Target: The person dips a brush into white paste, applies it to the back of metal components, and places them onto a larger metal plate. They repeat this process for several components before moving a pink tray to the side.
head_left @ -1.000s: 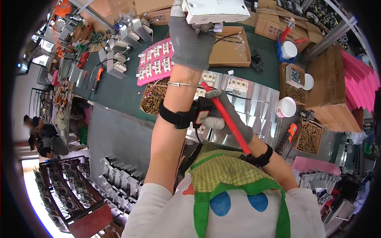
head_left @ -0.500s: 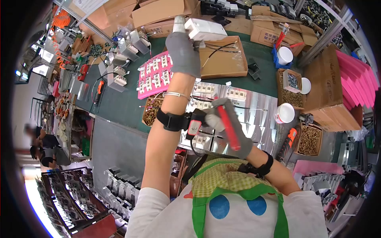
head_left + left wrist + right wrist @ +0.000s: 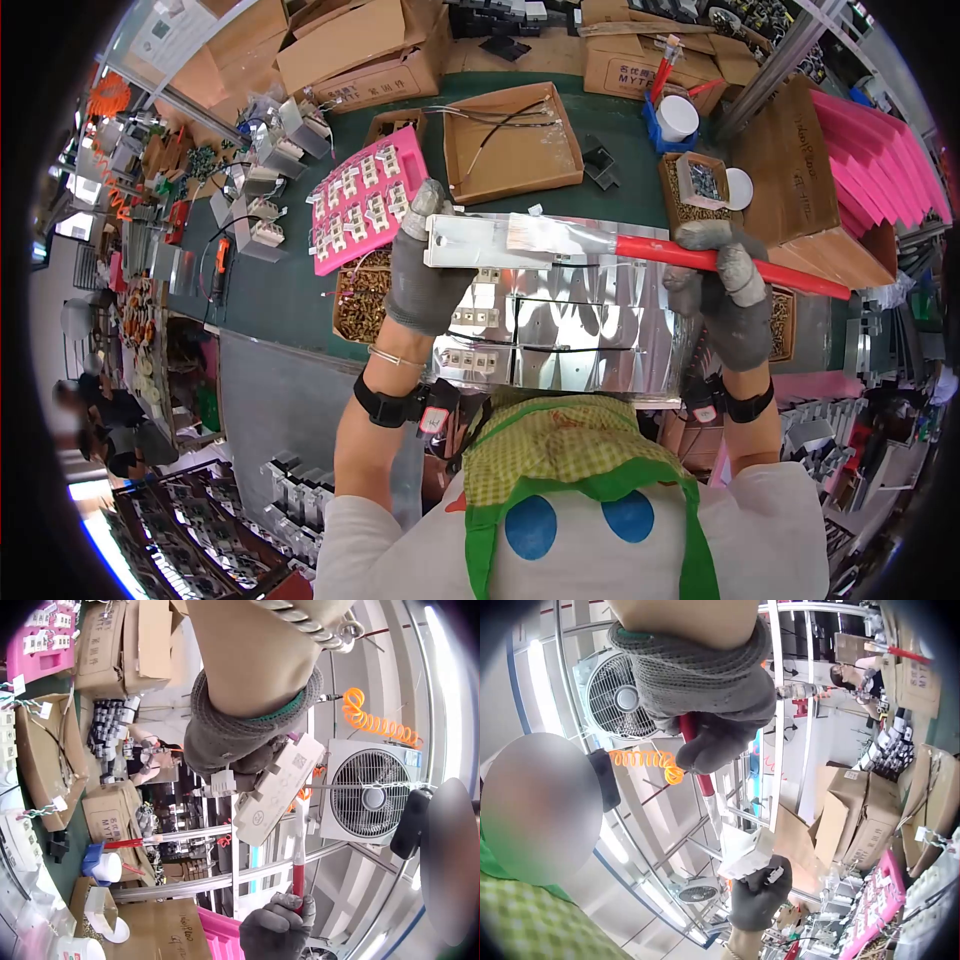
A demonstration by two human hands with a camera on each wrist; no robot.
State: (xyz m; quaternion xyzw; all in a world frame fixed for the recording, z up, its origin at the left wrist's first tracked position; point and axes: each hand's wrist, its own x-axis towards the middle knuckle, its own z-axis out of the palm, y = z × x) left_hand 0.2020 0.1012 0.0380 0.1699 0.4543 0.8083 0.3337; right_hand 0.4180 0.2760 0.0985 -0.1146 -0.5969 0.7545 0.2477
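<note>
In the head view the gloved left hand (image 3: 425, 270) grips one end of a white rectangular housing (image 3: 475, 243), raised above the metal plates. The gloved right hand (image 3: 728, 290) holds a brush by its red handle (image 3: 660, 250), fingers curled round it. The brush's pale bristles (image 3: 530, 234) lie over the housing's upper face. In the left wrist view the housing (image 3: 279, 791) shows a printed code on its side, with the brush ferrule behind it. The right wrist view shows the brush tip against the housing (image 3: 746, 851), which the left hand (image 3: 761, 900) holds from below.
Metal plates (image 3: 590, 350) with white connectors lie in front. Behind them stand an open cardboard tray (image 3: 515, 187) and a pink foam block (image 3: 330, 250) of connectors. A box of brass screws (image 3: 362, 300) sits at left; a white tub (image 3: 677, 118) and large carton (image 3: 800, 170) stand right.
The left hand has brought the housing back and down from the far side. The right hand has moved right and swung the brush level, its bristles now over the housing.
</note>
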